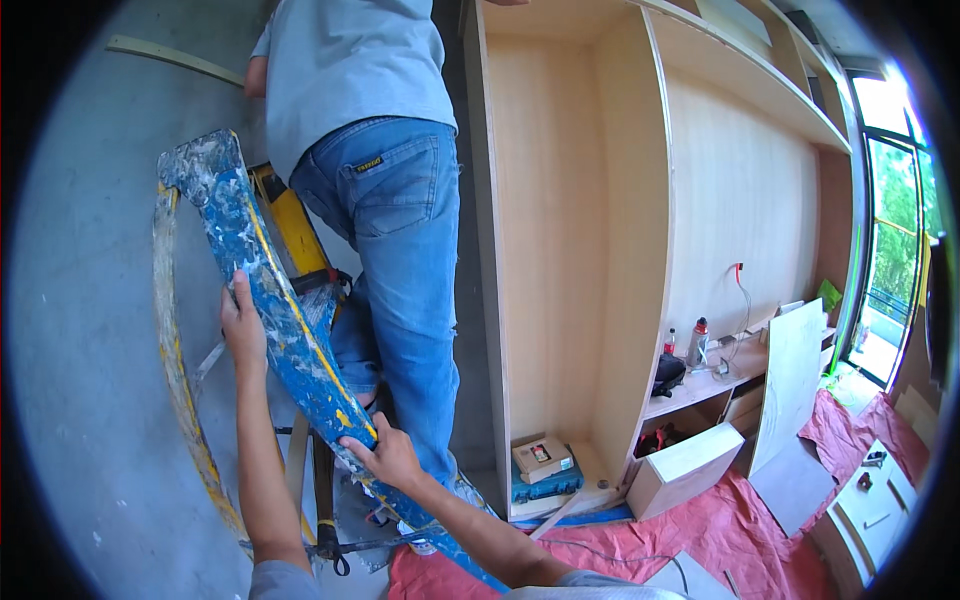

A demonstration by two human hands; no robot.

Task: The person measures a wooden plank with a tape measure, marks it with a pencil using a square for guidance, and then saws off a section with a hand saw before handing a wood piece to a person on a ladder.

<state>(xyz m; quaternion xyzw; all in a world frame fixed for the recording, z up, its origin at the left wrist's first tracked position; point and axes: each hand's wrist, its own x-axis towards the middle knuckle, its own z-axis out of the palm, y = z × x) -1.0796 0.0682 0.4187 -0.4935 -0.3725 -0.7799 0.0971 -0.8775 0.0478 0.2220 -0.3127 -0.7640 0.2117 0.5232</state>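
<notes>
A paint-spattered blue stepladder [292, 345] with yellow edges slants across the left half of the head view. My left hand [243, 322] grips the upper part of its side rail from the left. Lower on the same rail, my right hand [390, 455] is closed around the edge. A co-worker [385, 210] in a light grey shirt and blue jeans is up on the ladder, back toward me, with the feet mostly hidden. Between rail and co-worker is a yellow and black object [290, 220], partly hidden.
An open wooden cabinet [545, 250] rises at the right, with a cardboard box [543, 458] on a teal case [548, 487] inside. Bottles [699, 345] stand on a low shelf. Red sheeting [690, 545] covers the floor; a pale board [790, 385] leans near a drawer [685, 470].
</notes>
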